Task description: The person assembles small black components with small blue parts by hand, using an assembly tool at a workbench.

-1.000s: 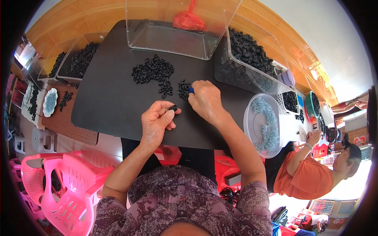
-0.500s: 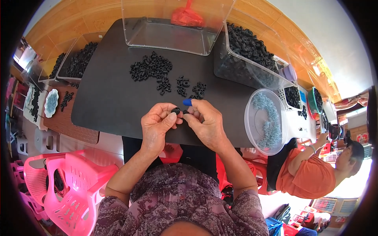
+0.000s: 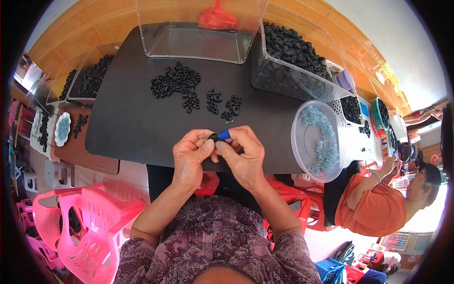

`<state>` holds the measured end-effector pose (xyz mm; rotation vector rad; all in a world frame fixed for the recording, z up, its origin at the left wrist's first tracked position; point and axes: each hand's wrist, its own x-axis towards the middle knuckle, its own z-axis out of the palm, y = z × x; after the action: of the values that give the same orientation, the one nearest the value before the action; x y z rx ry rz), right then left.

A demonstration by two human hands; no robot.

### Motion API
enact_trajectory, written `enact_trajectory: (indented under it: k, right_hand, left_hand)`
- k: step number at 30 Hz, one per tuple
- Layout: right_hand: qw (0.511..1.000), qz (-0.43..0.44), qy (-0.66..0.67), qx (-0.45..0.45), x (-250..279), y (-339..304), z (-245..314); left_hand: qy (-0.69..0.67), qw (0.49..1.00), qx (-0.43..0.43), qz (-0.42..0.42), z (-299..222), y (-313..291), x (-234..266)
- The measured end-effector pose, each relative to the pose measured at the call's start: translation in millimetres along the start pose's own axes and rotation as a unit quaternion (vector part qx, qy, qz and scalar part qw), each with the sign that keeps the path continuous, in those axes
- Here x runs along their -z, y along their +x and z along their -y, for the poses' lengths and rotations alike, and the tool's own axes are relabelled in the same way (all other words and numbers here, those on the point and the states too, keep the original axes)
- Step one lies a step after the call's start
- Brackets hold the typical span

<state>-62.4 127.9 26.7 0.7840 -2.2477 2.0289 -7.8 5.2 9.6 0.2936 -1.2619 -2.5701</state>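
My left hand (image 3: 190, 156) pinches a small round black plastic part (image 3: 213, 137) between thumb and fingertips, above the near part of the dark table (image 3: 127, 128). My right hand (image 3: 243, 158) is closed against the same part, its thumb and index finger pressing from the right. A blue finger cover (image 3: 224, 135) sits on the right index fingertip. Whether the right fingers also hold a second small piece is hidden. Just beyond lie a few tiny pale pieces (image 3: 229, 121) and small clusters of black parts (image 3: 232, 108). A larger pile of black parts (image 3: 175, 81) spreads farther back.
A round clear tub (image 3: 297, 142) of small bluish pieces stands at right. Behind it is a clear bin (image 3: 274, 90) full of black parts. Another clear bin (image 3: 198, 47) holds a red bag. Pink chairs (image 3: 94, 217) stand at left; a person in orange (image 3: 373, 208) sits at right.
My right hand has come in against the left, its blue-covered fingertip now touching the black part. The tiny pale pieces have come into sight beyond my hands. The view has shifted slightly.
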Motion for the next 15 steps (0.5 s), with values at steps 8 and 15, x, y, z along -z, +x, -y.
enact_trajectory:
  k: [8,15]
  right_hand:
    - [0.993,-0.007,-0.074,0.093,1.8,-8.1,-4.9]
    - [0.978,-0.009,-0.133,0.16,8.0,-7.4,-2.8]
  left_hand:
    - [0.011,1.0,-0.003,-0.016,-0.1,-7.4,-2.4]
    - [0.013,1.0,-0.002,0.005,1.0,-9.3,-1.2]
